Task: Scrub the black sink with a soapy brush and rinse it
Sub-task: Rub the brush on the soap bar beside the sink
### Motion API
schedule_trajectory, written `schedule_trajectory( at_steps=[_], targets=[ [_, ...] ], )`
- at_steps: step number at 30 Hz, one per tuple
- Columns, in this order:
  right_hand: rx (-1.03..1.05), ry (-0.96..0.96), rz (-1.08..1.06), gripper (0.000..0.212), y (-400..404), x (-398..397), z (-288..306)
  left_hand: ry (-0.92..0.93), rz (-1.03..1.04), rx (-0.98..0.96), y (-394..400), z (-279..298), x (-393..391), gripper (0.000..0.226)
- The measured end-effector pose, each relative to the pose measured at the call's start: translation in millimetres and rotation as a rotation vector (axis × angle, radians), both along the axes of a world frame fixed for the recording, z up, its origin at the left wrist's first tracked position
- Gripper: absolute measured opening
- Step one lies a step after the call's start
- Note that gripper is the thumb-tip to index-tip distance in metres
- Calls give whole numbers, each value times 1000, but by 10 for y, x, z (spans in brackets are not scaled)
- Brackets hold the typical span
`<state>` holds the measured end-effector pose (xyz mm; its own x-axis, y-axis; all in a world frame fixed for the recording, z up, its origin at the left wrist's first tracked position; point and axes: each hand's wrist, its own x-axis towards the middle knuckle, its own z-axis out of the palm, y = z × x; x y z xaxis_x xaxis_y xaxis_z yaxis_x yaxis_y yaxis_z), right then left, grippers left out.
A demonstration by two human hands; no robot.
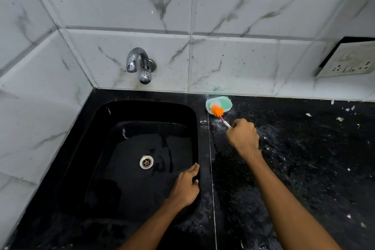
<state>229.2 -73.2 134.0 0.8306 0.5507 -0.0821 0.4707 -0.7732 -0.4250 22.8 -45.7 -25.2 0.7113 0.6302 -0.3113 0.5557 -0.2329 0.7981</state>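
The black sink [129, 148] fills the lower left of the frame, wet, holding only its metal drain [146, 161]. At upper centre a small green soap dish [225, 103] holds pale soap; the brush [217, 111] has its orange bristles in it, its handle grasped by the right hand [242, 137]. The left hand [185, 185] rests on the sink's right rim, fingers relaxed.

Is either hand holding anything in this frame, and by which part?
The right hand grips the brush by the end of its handle, its orange bristles in the soap dish. The left hand holds nothing; it rests at the sink edge.
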Motion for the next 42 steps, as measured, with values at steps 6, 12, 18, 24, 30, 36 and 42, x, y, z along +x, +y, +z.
schedule_trajectory(
  at_steps=[6, 12, 18, 24, 30, 36, 42],
  targets=[
    [13, -28, -120, 14, -72, 200, 75, 1, -6, 1, -3, 10, -5, 63],
    [13, -21, -56, 18, 81, 73, 44, 3, -11, 0, -9, 28, -13, 64],
    [-8, -36, -27, 13, -28, -27, -32, -5, -2, -4, -13, 30, -3, 63],
    [-94, -134, -59, 16, -4, 98, 14, 2, 12, 1, -38, 7, 1, 63],
    [-183, -219, 70, 18, 249, -104, -20, 14, 7, 3, -56, 23, 3, 64],
    [-395, -330, 263, 30, 653, -258, 99, 27, -1, 7, -83, 34, 7, 67],
    [-374, -345, 295, 27, 849, -340, 174, 23, -1, 15, -89, 41, -6, 68]
  ],
)
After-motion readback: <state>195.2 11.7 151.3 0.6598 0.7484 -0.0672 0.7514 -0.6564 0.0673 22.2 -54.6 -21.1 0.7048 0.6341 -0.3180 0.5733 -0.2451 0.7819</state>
